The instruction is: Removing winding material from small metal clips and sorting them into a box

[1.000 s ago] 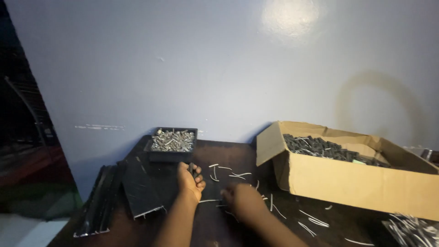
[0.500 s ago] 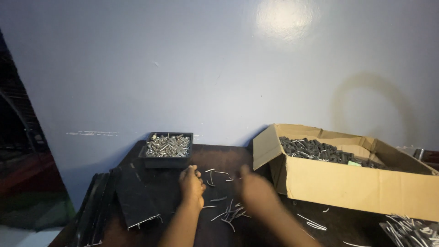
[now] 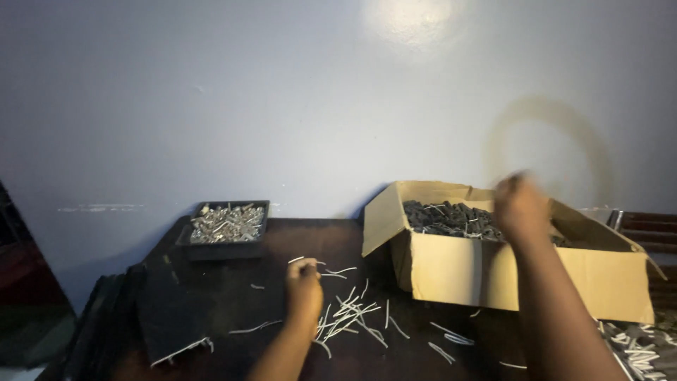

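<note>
Two hands: left hand mid-table, right hand over box.

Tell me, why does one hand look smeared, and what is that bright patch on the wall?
In the head view, the right hand is motion-blurred above the cardboard box; the left hand looks sharper. The bright patch is lamp glare on the wall; the table is dim.
</note>
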